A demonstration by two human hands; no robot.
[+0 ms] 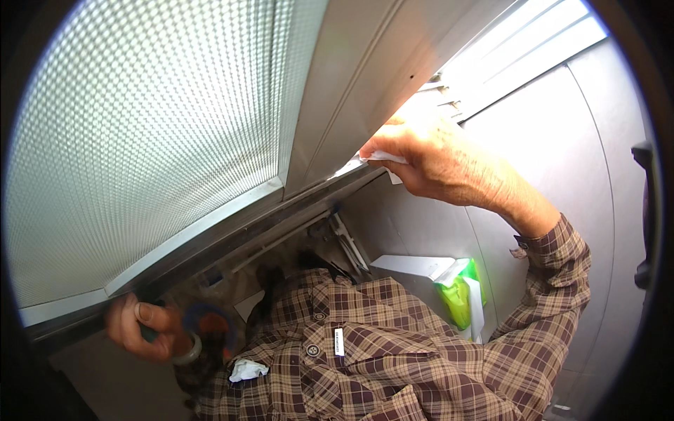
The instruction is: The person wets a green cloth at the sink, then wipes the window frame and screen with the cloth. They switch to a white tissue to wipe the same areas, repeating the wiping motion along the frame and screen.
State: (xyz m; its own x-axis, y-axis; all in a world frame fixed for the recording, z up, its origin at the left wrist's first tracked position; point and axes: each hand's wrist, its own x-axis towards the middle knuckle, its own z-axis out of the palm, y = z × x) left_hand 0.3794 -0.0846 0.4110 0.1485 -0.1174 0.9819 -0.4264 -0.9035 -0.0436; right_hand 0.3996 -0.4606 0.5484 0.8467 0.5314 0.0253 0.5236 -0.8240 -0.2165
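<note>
My right hand [426, 158] is raised, pinching a folded white tissue or thin cloth [387, 156] against the edge of a pale frame [358, 79]. Glare washes out part of its fingers. Low on the left is my left hand [142, 329], slightly blurred, with a bracelet at the wrist. Its fingers curl around a small dark green object [148, 332], mostly hidden in the palm. That hand sits close to the lower rail [63, 307] of a textured translucent panel [158, 142], which fills the upper left.
Bright louvres [526, 47] let light in at the upper right. Against the grey wall panel [547, 147] stand a white box [410, 264] and a green plastic pack [459, 300]. A crumpled white tissue [248, 370] rests on my plaid shirt [368, 379]. Dark items lie below, indistinct.
</note>
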